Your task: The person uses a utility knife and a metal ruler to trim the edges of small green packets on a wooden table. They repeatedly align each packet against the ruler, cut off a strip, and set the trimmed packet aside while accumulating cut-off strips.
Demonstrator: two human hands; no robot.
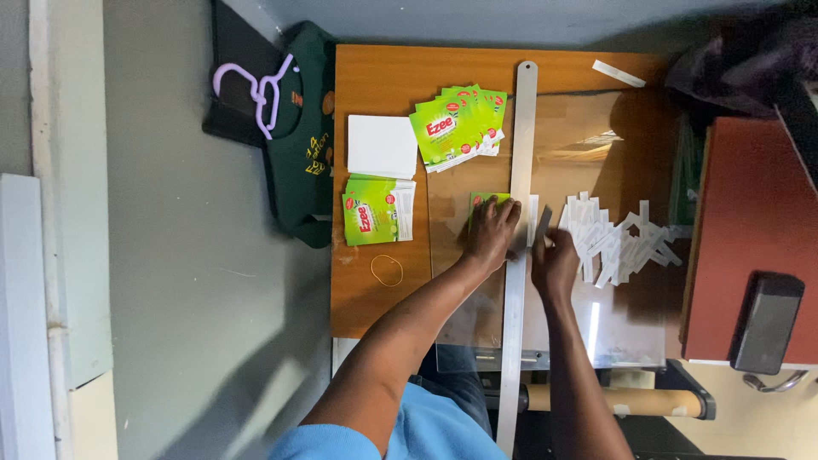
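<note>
Green sachet (479,201) lies flat on the tabletop (375,77), its right edge tucked against the long metal ruler (518,213) that runs from the far edge of the tabletop toward the person. That ruler serves as the landmark for everything else.

Farthest left of the ruler, off the tabletop, a dark green garment (302,136) hangs with a pale purple hanger (260,89). Nearer the ruler sit a white paper stack (381,145), a small pile of green sachets (377,210) and, closer to the person, a rubber band (386,270). A fanned bundle of green sachets (458,126) lies just left of the ruler's far part.

The left hand (490,234) presses down on the green sachet and the ruler's left edge, fingers spread flat, gripping nothing. Just right of the ruler, the right hand (554,262) has its fingers closed round a thin grey blade (542,227) held against the ruler's right edge. Farther right lies a heap of white paper strips (618,238), and well beyond it a red surface with a dark phone (765,322).

The sachet looks light, thin and limp, probably slick on its printed face, so it likely slides easily; flat pressure near the ruler seems the surest hold.
</note>
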